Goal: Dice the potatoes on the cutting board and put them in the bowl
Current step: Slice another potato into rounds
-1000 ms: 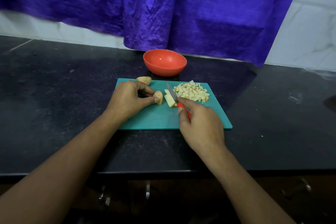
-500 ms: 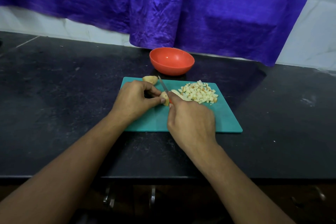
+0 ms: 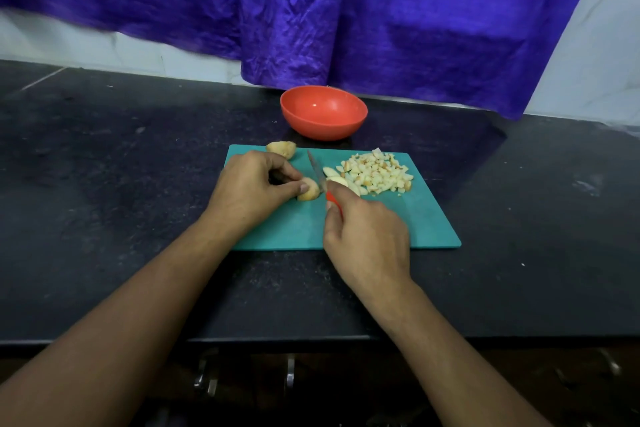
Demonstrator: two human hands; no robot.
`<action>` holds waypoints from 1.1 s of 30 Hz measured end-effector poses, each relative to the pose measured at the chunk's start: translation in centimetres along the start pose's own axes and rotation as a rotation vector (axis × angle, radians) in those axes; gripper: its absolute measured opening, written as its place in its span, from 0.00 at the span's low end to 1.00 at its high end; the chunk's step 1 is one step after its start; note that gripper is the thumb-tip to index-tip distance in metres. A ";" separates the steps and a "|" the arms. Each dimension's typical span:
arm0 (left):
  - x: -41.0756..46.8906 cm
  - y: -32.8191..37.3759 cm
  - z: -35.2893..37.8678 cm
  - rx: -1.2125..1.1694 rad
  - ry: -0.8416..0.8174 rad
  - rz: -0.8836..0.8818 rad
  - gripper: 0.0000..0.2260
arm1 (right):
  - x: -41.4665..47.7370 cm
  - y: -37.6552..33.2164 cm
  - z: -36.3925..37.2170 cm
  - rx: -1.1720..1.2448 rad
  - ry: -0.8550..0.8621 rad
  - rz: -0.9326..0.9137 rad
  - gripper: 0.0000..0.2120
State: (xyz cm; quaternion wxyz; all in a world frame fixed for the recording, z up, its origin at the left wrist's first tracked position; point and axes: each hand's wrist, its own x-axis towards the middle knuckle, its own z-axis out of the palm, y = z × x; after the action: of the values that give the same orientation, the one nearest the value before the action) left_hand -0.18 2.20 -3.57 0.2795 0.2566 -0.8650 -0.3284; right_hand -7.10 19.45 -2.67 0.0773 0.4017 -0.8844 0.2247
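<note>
While the left hand (image 3: 249, 191) pinches the potato piece (image 3: 309, 189), the right hand (image 3: 367, 236) grips the knife (image 3: 317, 172). If the piece rolls, that knife could cut skin.

Kitchen: black counter (image 3: 104, 204), cutting board (image 3: 422, 218)

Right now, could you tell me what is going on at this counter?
A person is cutting potato on the teal rectangular cutting board. The left hand pinches a small potato chunk; the right hand grips a red-handled knife, its blade just beside that chunk. A pile of diced potato lies on the board's right part, a second potato piece sits at its far edge, and the round orange bowl behind shows no potato inside.
</note>
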 end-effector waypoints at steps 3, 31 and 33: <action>0.0 0.0 0.0 -0.009 -0.035 0.008 0.11 | -0.2 0.1 0.1 0.016 0.014 0.001 0.20; -0.2 0.6 0.0 0.087 -0.073 0.043 0.13 | -0.6 -0.3 -0.8 -0.179 -0.096 -0.094 0.21; -0.2 0.6 0.0 0.095 -0.069 0.050 0.13 | -1.0 0.0 -0.9 -0.188 -0.106 -0.101 0.23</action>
State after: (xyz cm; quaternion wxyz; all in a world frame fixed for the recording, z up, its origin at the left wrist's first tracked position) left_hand -0.18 2.72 -3.27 0.2449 0.2364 -0.8948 -0.2888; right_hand -6.46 20.51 -2.16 0.0789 0.4479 -0.8831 0.1151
